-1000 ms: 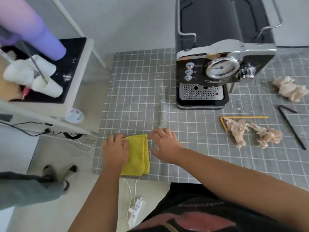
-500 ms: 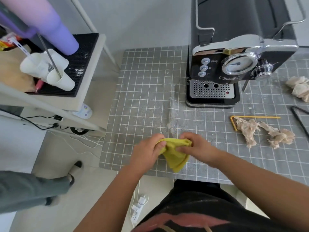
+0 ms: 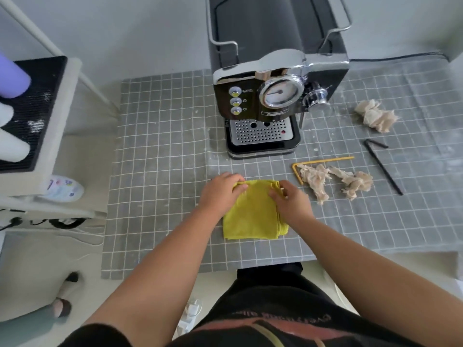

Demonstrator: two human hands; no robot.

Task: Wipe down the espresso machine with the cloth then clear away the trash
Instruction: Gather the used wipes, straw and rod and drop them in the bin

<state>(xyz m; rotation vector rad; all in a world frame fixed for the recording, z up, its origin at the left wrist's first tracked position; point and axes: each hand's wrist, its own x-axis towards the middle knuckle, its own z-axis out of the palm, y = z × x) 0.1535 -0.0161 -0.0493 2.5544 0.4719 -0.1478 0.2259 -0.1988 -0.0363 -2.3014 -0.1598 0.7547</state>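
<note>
A folded yellow cloth (image 3: 253, 214) lies on the grey checked mat in front of me. My left hand (image 3: 220, 194) grips its far left corner and my right hand (image 3: 290, 199) pinches its far right corner. The black and chrome espresso machine (image 3: 273, 96) stands behind the cloth at the back of the mat. Trash lies to the right: a long crumpled tissue (image 3: 333, 181) beside a bent yellow straw (image 3: 318, 162), a second crumpled tissue (image 3: 375, 115) farther back, and a bent black straw (image 3: 383, 166).
The grey checked mat (image 3: 160, 146) covers the table and hangs over its front edge. A white shelf unit (image 3: 37, 116) with a black mat, paper cups and a purple bottle stands on the left. Another person's feet (image 3: 62, 301) and cables are on the floor below.
The cloth was lifted and bunched between both hands half a second ago. It now lies spread flat and folded on the mat, further right than a second ago, with both hands at its far corners.
</note>
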